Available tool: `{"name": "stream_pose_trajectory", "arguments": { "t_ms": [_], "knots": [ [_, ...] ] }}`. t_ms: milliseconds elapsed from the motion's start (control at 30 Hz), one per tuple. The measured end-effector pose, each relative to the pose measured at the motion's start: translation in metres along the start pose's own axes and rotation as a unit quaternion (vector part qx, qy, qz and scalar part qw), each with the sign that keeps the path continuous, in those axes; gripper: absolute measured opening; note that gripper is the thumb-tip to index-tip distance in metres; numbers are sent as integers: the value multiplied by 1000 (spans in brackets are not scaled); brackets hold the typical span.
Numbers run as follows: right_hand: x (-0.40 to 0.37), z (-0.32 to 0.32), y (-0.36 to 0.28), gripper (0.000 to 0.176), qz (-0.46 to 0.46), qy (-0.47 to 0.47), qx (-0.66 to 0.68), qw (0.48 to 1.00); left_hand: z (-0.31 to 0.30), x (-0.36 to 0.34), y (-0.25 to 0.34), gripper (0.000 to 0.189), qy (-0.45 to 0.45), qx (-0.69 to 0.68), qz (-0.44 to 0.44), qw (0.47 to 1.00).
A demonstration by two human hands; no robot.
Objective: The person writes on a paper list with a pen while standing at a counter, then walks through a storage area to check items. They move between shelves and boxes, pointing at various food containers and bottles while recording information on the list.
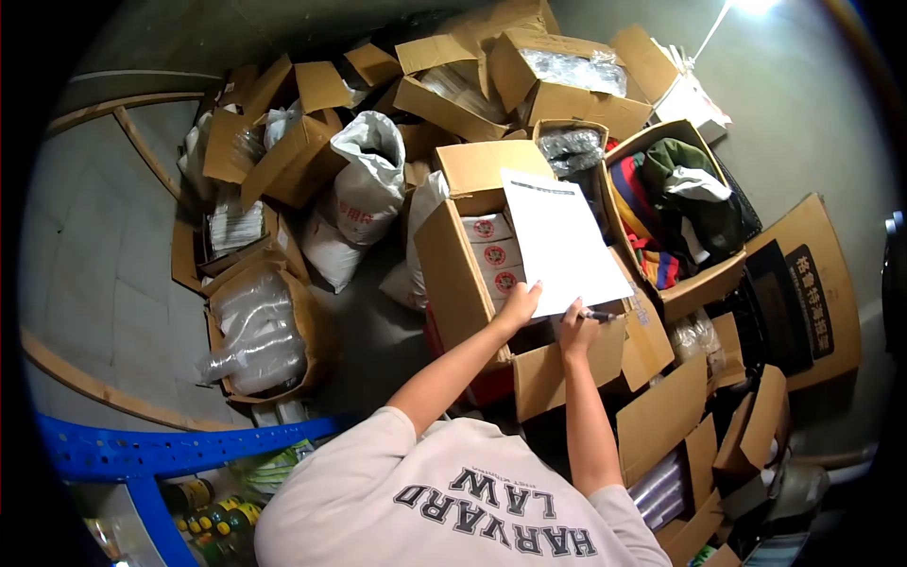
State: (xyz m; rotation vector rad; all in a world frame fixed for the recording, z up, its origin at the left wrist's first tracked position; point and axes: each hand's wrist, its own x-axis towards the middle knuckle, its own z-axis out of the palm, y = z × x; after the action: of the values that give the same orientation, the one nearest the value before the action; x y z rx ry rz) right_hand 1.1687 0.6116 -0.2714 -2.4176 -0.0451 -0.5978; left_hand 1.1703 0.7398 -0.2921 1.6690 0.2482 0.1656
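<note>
A large white sheet of paper [567, 248] with a dark printed line near its far edge slants over an open cardboard box [452, 274]. My left hand [521, 302] is closed on the sheet's near left corner, thumb on top. In my right hand [574, 333], at the near edge of the paper, is a dark pen [601, 316] pointing to the right. The right fingers are wrapped round it and also touch or nearly touch the sheet. Inside the box, partly covered by the paper, small white packs [495, 255] with red round marks are stacked.
To the right stands a box of folded cloth [697, 184]. White woven sacks [364, 194] lean at the left, near a box of clear plastic [255, 331]. More open boxes [567, 71] crowd the back. A blue metal rack [179, 452] holds bottles at the lower left.
</note>
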Motion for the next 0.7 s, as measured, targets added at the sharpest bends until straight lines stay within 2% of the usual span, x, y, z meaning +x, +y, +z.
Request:
{"name": "stream_pose_trajectory", "arguments": {
  "t_ms": [67,167,267,367,467,500,567,700],
  "knots": [
    [-1,-1,-4,47,8,-7,15,1000,-1,2,-5,43,-23,-23,-27,999],
    [-1,-7,-9,46,29,-3,30,999,2,2,-6,40,-5,-63,-6,998],
    [0,-12,-15,44,33,1,10,999,0,0,-1,39,-19,-43,-31,998],
    [0,10,13,44,36,-13,-50,998,3,-3,0,38,15,-73,11,997],
    [-1,1,1,46,55,-41,-29,997,-3,-2,1,37,-39,-95,-76,992],
    [0,-1,-3,48,65,-37,-58,995,-7,-11,12,36,-36,-146,-111,982],
    [3,-8,-13,51,37,-74,-27,996,-10,-18,37,35,-35,-250,-170,952],
    [4,-12,-23,46,19,-61,4,998,-10,-17,37,33,-52,-268,-183,945]
  ]
}}
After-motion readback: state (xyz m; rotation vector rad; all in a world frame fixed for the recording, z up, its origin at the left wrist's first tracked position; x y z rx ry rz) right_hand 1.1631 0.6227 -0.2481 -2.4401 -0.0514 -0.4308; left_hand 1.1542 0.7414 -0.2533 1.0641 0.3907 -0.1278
